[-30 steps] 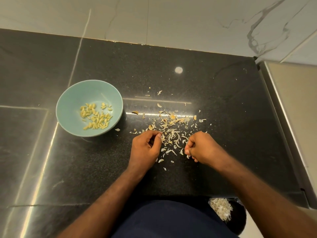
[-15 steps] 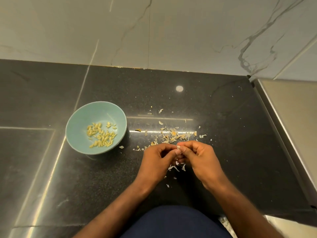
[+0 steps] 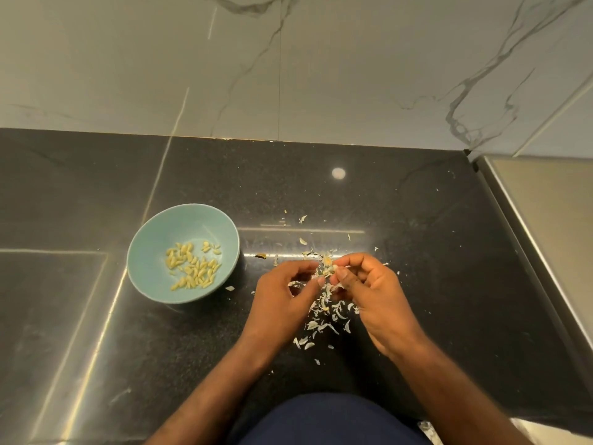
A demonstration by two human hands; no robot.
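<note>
A light blue bowl (image 3: 154,248) with several peeled yellowish seeds (image 3: 194,266) in it stands on the black counter (image 3: 353,194), left of my hands. My left hand (image 3: 282,300) and my right hand (image 3: 372,297) meet above a scatter of pale seed husks (image 3: 324,319). Between the fingertips of both hands sits one small seed (image 3: 330,269), pinched with its husk partly open. The husks lie under and just beyond my hands.
A marble-patterned wall (image 3: 288,65) rises behind the counter. A steel surface (image 3: 552,220) borders the counter on the right. My dark blue clothing (image 3: 330,419) shows at the bottom edge.
My hands rose from the husk pile and came together on one seed. The camera tilted up, so the bowl and husks sit lower in view.
</note>
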